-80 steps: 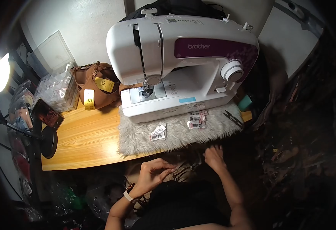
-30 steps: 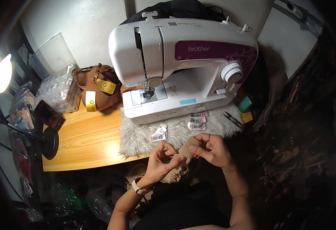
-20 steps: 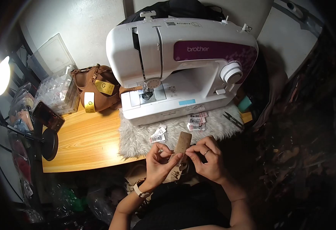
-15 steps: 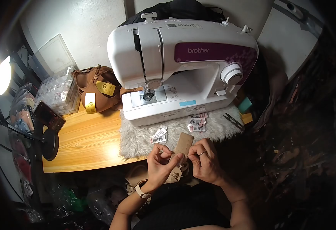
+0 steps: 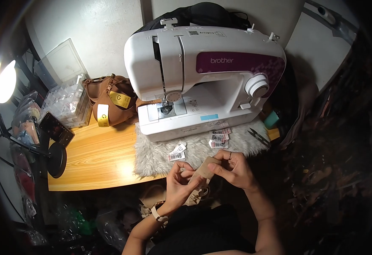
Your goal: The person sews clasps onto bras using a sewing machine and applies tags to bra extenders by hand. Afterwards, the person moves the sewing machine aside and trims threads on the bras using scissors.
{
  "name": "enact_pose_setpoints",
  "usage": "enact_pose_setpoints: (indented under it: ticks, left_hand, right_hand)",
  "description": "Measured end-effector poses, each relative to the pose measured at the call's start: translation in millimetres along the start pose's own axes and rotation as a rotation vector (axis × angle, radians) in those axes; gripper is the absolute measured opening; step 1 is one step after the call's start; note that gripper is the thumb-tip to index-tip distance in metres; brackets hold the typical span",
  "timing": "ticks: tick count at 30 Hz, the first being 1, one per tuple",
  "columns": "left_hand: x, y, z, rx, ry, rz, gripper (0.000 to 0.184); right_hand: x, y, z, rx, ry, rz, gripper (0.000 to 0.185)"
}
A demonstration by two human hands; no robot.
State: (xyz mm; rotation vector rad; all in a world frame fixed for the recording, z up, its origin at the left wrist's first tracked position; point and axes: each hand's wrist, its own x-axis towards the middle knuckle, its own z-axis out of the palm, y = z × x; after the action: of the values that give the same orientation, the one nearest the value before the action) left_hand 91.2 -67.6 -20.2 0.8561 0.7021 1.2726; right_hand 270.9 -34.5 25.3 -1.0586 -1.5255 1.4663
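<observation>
Black clothing [image 5: 198, 229], pale wristband [image 5: 155, 213] (plus ring [image 5: 230, 155])

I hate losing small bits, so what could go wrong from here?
The flat beige fabric-like piece, held between the left hand and right hand, might slip. The small white printed labels on the shaggy grey mat could get brushed away. The dark pointed snips near the mat's right edge could be knocked off.

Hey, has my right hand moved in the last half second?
Yes. Your right hand has moved up the picture, closer to the rightmost barcode labels on the fur mat, and now pinches the upper end of the beige strip.
</observation>
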Motion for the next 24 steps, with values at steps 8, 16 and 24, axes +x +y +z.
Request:
enact_pose_setpoints:
  ticks: [8,16,24]
  left_hand:
    - [-3.3,-6.3,3.6,-0.026,0.028,0.087,0.029]
    - [-3.7,-3.4,9.5,-0.081,0.072,-0.019,0.032]
    - [-2.5,1.9,4.1,0.015,-0.026,-0.039,0.034]
  right_hand:
    - [-4.1,8.7,4.3,-0.013,0.033,-0.041,0.008]
    - [18.0,-4.9,-13.7,0.090,-0.092,0.052,0.018]
    - [31.3,-18.3,-21.4,-0.344,-0.424,0.004,0.021]
